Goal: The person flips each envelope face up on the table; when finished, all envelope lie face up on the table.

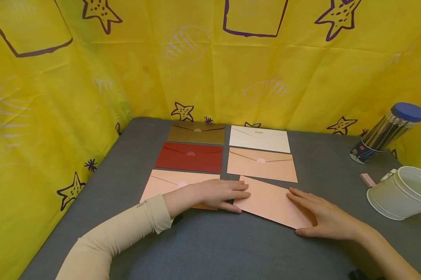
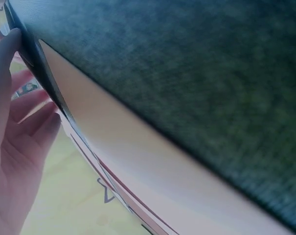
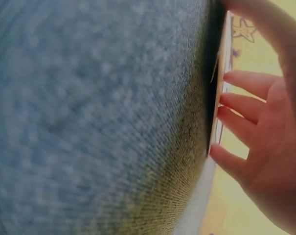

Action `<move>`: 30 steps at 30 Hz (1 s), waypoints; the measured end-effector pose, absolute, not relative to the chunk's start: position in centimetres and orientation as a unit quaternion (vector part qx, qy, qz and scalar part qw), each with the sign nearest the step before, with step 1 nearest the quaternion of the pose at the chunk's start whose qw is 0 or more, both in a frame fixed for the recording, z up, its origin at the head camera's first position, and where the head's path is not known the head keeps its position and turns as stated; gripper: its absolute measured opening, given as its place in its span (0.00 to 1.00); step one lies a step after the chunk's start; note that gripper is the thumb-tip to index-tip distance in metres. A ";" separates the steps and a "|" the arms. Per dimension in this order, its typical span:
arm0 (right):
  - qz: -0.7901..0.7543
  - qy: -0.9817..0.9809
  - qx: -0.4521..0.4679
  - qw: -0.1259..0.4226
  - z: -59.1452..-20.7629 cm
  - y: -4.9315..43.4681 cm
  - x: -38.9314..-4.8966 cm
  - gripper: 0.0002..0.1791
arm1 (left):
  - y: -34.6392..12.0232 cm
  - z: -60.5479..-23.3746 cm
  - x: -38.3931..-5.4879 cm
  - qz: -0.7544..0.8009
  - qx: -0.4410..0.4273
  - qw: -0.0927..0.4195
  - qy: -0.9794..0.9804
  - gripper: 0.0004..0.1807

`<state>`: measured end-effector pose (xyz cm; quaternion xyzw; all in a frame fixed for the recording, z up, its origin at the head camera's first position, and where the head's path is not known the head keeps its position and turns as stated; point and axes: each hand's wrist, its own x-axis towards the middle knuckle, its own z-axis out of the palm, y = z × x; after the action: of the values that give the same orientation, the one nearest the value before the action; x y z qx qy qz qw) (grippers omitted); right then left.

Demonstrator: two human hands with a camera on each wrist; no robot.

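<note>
A peach envelope (image 1: 266,202), plain face up, lies slanted on the grey table between both hands. My left hand (image 1: 219,194) touches its left end with straight fingers, beside a flap-up peach envelope (image 1: 168,182) that the forearm partly covers. At the right end, my right hand (image 1: 324,216) has its fingertips by the far corner and its thumb by the near corner. Its spread fingers (image 3: 250,110) touch the envelope's edge in the right wrist view. Behind are a dark red envelope (image 1: 189,159), a brown envelope (image 1: 196,136), a white envelope (image 1: 259,140) and another peach envelope (image 1: 261,167).
To the right stand a white bucket (image 1: 389,196) and a tilted-looking, blue-lidded tub of pencils (image 1: 385,130). A small pink block (image 1: 367,180) lies by the bucket. Yellow patterned cloth (image 1: 210,70) hangs behind and along the left of the grey table (image 1: 210,249).
</note>
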<state>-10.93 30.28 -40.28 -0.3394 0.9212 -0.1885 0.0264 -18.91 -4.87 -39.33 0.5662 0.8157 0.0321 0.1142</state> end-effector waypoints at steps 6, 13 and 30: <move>-0.171 0.932 -0.317 0.034 -39.8 30.3 -10.9 0.48 | -5.0 -39.1 -18.8 0.028 0.605 0.065 0.793 0.27; -0.199 0.919 -0.338 0.029 -39.1 30.4 -10.9 0.41 | -5.2 -38.8 -18.7 0.051 0.636 -0.004 0.770 0.21; -0.279 0.871 -0.405 -0.004 -37.6 31.0 -11.6 0.27 | -5.6 -38.0 -18.7 0.141 0.656 -0.123 0.731 0.14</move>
<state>-11.64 30.98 -37.58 -0.4052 0.8705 -0.2793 -0.0038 -18.69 -5.62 -37.95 0.6559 0.7313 0.1410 -0.1231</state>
